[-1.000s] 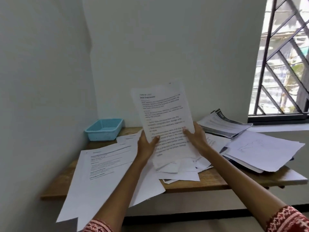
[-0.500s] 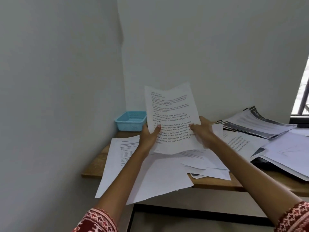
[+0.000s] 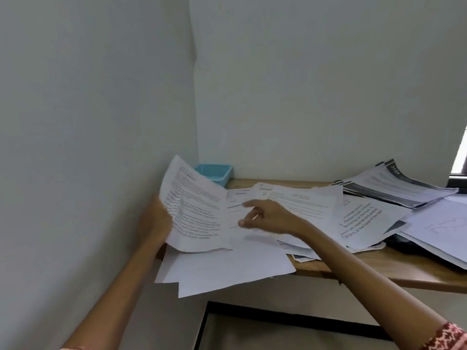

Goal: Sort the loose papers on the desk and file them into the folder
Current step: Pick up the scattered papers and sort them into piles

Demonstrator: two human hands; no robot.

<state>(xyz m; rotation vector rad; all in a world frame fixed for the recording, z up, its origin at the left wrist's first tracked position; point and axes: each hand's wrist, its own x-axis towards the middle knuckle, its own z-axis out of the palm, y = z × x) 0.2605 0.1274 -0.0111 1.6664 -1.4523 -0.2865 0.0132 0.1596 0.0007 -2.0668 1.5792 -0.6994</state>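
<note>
Single view only: head-worn wide-angle, nothing else to overlap with. It sits above and in front of the wooden desk, looking forward and slightly down across the near edge toward the room corner behind the desk. Wall fills the upper half. Desk runs off frame right; its left end sits left of centre. Close range, both forearms enter from the bottom edge. Straight lines bow near the borders.

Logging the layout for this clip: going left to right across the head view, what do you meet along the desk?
left hand → printed sheet it holds → right hand → sheet with bold text → grey-banded booklets.
</note>
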